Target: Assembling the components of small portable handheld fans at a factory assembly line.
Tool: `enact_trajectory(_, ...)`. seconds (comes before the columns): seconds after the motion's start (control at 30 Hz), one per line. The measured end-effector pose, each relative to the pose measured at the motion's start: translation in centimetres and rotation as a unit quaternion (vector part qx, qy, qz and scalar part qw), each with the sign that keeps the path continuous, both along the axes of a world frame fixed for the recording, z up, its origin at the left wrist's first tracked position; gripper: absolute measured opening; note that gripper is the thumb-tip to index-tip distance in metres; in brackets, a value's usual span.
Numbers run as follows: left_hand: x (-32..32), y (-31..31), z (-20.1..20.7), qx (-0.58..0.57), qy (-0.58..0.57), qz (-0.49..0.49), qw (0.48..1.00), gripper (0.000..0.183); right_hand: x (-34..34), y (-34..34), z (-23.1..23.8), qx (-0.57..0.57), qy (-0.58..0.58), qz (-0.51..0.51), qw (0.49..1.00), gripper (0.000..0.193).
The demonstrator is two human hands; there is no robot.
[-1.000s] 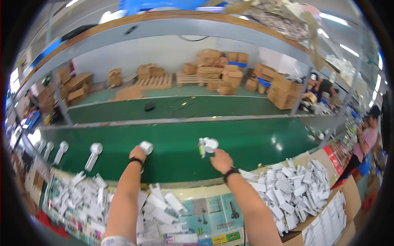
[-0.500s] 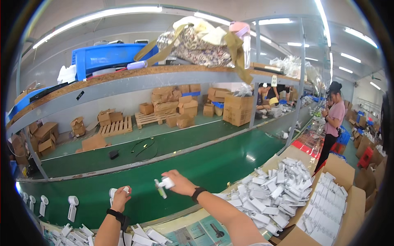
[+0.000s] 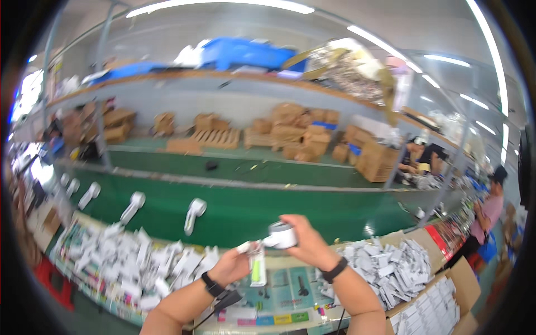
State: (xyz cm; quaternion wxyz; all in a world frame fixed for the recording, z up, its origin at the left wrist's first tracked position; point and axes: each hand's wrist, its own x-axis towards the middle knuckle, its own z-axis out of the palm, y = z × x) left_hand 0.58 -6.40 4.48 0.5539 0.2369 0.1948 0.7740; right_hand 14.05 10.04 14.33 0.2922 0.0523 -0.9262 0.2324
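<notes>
My right hand (image 3: 310,244) is wrapped round the round head of a white handheld fan-like device (image 3: 282,237), whose end face is grey. Its handle (image 3: 257,271) hangs downward and shows a bright green strip inside. My left hand (image 3: 233,267) closes on the handle's upper end, near the joint with the head. A small white covering or piece shows at the left fingertips; blur hides which. Beyond my hands, several similar white devices (image 3: 195,216) lie spaced out along the green conveyor belt (image 3: 240,215).
Heaped white plastic parts (image 3: 128,262) cover the bench at left, and another pile (image 3: 385,265) lies at right. An open carton (image 3: 466,285) holds stacked white parts. Printed sheets (image 3: 285,290) lie under my hands. A shelf (image 3: 245,79) spans above the belt. A person (image 3: 488,215) stands at far right.
My view has swung left. My hands, apart over the belt before, have come together above the bench. The left hand now grips the device's handle, while the right still holds its head.
</notes>
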Motion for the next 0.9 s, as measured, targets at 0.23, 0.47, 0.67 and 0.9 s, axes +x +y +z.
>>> enact_trajectory(0.23, 1.5, -2.0, 1.1, -0.027, 0.063, -0.021, 0.997, 0.028, 2.3, -2.1, -0.4, 0.172, 0.117, -0.022, 0.978, 0.045)
enact_trajectory(0.47, 1.4, -2.8, 1.9, -0.175, 0.355, 0.017, 0.918, 0.025, 1.8, -1.6, -2.3, 0.375, 0.113, -0.08, 0.917, 0.044)
enact_trajectory(0.67, 1.1, -3.8, 1.6, -0.233, 0.434, 0.053, 0.868, 0.023, 0.9, -3.0, -2.5, 0.365, 0.059, -0.066, 0.927, 0.049)
enact_trajectory(0.9, 1.3, -4.1, 0.2, -0.178, 0.717, 0.147, 0.658, 0.027, 3.1, -4.8, -1.0, 0.034, -0.213, 0.07, 0.974, 0.058)
